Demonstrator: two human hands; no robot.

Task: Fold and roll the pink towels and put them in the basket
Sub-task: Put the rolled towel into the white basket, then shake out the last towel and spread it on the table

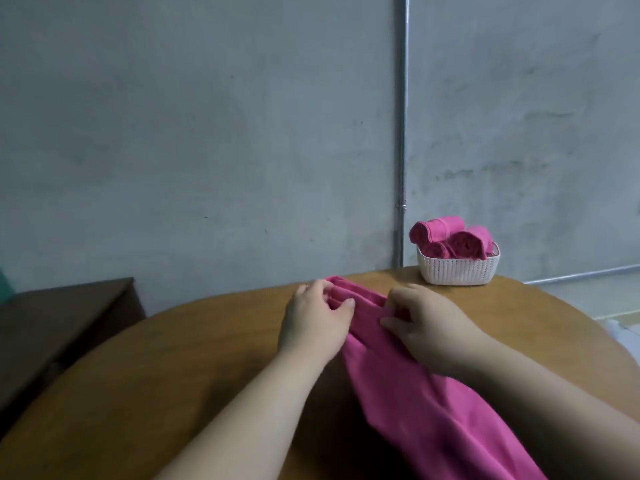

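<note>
Table point(207, 341): We work on a round wooden top, which gives a flat bed to press the roll against.

Pink towel point(415, 393): It lies folded into a long strip, running from the near edge of the table out to its far end under our hands. We judge it is laid lengthwise toward us so the roll can travel back along it.

Basket point(457, 270): White and woven, it sits at the far right of the table, well apart from the strip, so it is within reach but out of the way.

Rolled towels point(464, 244): Three finished pink rolls are stacked in the basket, which suggests we are well into the task.

Left hand point(311, 320): Its fingers curl over the far end and its thumb pinches the cloth, starting the first turn.

Right hand point(426, 320): Its fingers are bent and pinch the same end just beside the left hand, which keeps the roll even across its width.
</note>
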